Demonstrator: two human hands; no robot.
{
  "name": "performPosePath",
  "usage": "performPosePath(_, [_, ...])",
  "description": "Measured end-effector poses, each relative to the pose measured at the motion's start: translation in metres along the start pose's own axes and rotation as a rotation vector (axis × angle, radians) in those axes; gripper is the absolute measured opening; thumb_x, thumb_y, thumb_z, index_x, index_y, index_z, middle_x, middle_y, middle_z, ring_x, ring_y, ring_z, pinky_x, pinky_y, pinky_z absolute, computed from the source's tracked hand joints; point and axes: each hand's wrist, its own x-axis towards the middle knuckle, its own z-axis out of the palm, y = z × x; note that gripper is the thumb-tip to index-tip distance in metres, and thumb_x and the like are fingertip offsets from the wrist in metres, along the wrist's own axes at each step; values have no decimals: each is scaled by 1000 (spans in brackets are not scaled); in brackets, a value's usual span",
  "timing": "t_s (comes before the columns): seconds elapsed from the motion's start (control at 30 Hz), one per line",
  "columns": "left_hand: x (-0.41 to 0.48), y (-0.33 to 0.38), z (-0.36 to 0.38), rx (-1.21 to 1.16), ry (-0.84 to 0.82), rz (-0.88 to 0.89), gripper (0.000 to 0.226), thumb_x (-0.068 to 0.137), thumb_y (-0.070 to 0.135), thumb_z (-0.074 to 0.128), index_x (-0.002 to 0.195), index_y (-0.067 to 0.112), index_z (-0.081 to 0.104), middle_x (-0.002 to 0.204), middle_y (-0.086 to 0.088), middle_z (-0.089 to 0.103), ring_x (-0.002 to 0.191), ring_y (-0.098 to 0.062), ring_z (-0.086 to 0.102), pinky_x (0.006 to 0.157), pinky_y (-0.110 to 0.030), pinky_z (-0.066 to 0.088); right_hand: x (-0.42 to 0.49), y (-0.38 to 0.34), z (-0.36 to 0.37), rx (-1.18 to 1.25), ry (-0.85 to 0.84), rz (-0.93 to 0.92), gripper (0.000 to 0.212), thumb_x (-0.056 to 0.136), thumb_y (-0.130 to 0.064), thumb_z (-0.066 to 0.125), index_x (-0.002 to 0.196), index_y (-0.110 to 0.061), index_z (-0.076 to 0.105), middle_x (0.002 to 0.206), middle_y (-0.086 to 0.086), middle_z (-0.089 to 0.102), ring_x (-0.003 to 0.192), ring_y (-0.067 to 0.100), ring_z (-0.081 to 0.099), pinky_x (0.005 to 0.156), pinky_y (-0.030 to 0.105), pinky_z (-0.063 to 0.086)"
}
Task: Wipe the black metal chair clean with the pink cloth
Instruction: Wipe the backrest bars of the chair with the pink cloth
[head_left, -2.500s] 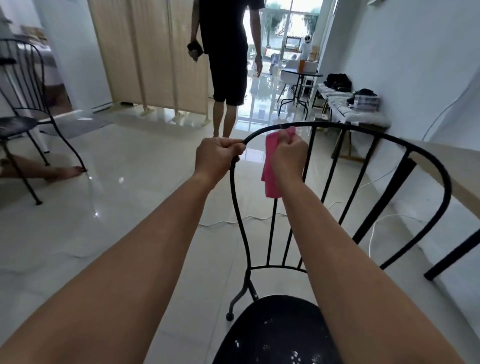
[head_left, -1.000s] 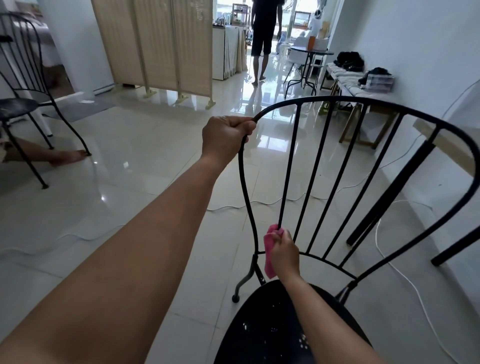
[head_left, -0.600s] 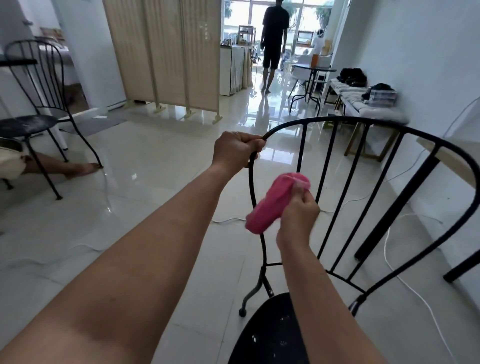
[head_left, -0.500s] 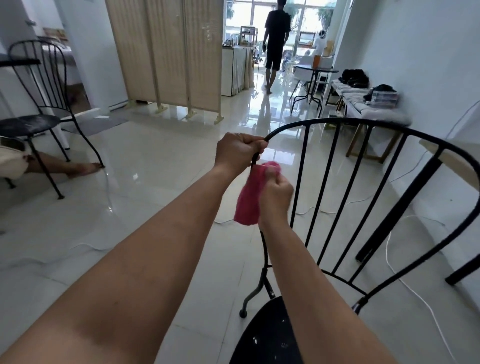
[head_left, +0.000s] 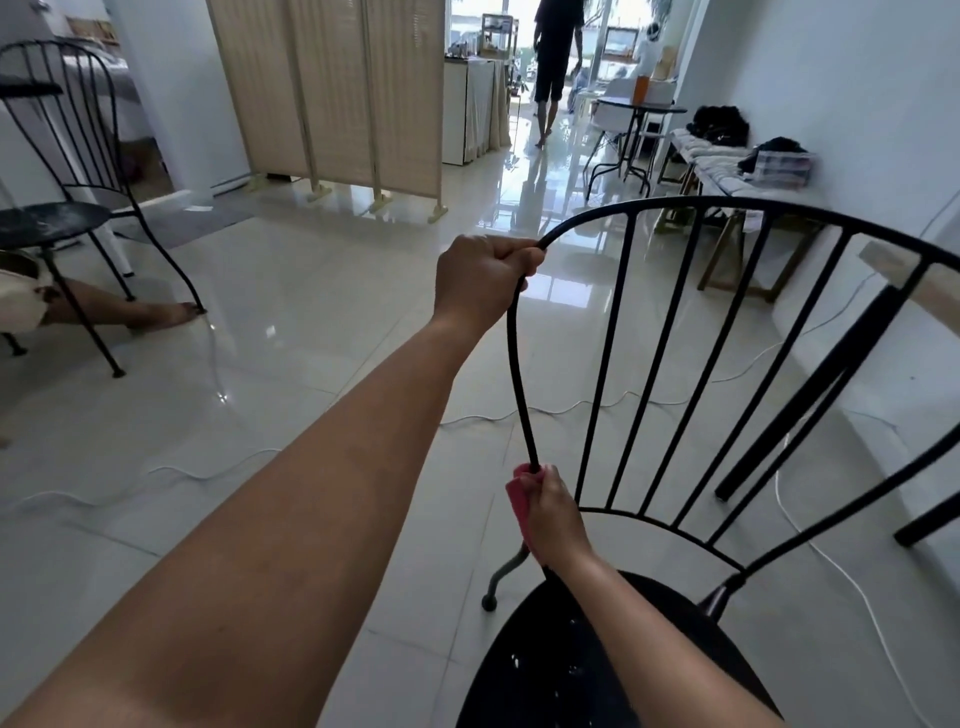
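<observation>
Black metal chair (head_left: 649, 364), seat nearest the viewer. Right hand (head_left: 553, 514) clamps the pink cloth (head_left: 518, 501) around the backrest's left upright, just above the seat. Left hand (head_left: 480, 278) is closed on the frame's top left curve. Beyond the chair, a white cable (head_left: 519, 415) crosses the tiled floor (head_left: 311, 312).

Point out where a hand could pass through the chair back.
Widest opening: between the left frame rod and the first spindle, bordered by the left hand above and the right hand with the pink cloth below. Gaps between spindles further right look narrower.
</observation>
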Motion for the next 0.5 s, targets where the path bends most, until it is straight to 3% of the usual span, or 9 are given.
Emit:
performPosePath(0.07, [-1,1,1,-3,8,0,7,85,22,73,88,23,80,68,6,72,60,-10,66,81,-45,61,1,-20,-9,22,-11,-23,18,100,-32,40,87,-22,47,92,6,59,75,17,57,62,22,38])
performPosePath(0.2, [-9,-2,7,57,52,33,12,88,24,69,96,22,79,68,9,72,62,-9,66,82,-42,59,15,-99,-34,57,118,-333,44,84,-58,33,100,-21,51,91,-3,60,74,11,56,62,23,37])
performPosePath(0.3, [-31,-18,16,82,75,16,18,96,23,59,105,21,75,70,4,73,65,-11,69,81,-38,59,25,-119,-31,98,176,-464,28,91,-43,46,105,-19,52,93,-5,61,77,6,56,65,17,39])
performPosePath(0.37, [-45,-35,20,52,80,-15,17,98,22,56,105,22,72,73,0,73,70,-14,72,82,-39,59,22,-94,-15,101,219,-446,17,96,-26,54,110,-18,52,99,-3,64,82,9,58,69,20,41])
performPosePath(0.5, [-69,-73,29,-84,70,-81,19,99,17,55,112,15,70,71,1,71,70,-13,72,77,-34,61,4,-1,6,-84,150,-203,26,98,-26,50,123,-17,50,112,1,63,98,22,62,80,30,50])
